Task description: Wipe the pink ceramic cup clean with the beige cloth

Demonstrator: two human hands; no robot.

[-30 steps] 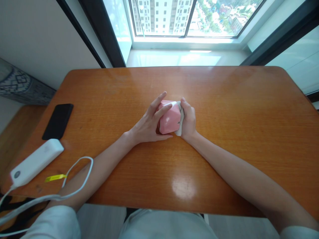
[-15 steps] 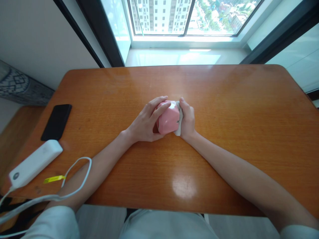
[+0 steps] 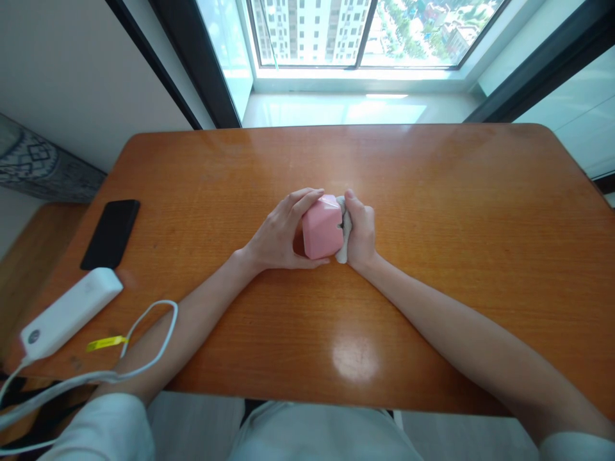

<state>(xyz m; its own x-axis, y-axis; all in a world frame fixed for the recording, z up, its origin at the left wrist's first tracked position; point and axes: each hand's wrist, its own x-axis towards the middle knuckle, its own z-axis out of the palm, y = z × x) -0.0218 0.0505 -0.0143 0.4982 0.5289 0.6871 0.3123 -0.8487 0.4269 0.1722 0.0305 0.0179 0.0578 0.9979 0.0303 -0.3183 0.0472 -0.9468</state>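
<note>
A pink faceted object (image 3: 322, 229) is held between my two hands above the middle of the wooden table (image 3: 432, 192). My left hand (image 3: 287, 232) grips it from the left, fingers over its top edge and thumb along its lower side. On the right, my right hand (image 3: 361, 230) holds a light grey cloth (image 3: 344, 246) against the object's right side. A small dark mark shows on the object near the cloth. The palm side of my right hand is hidden.
At the left lie a black phone (image 3: 110, 234) and a white power strip (image 3: 72, 314). Its white cable (image 3: 166, 342), with a yellow tag (image 3: 106, 343), loops over my left forearm. A window (image 3: 355, 35) stands beyond the table's far edge.
The pink object has turned slightly between my hands and shifted a little to the left. My left fingers have drawn back from its front face toward its top edge.
</note>
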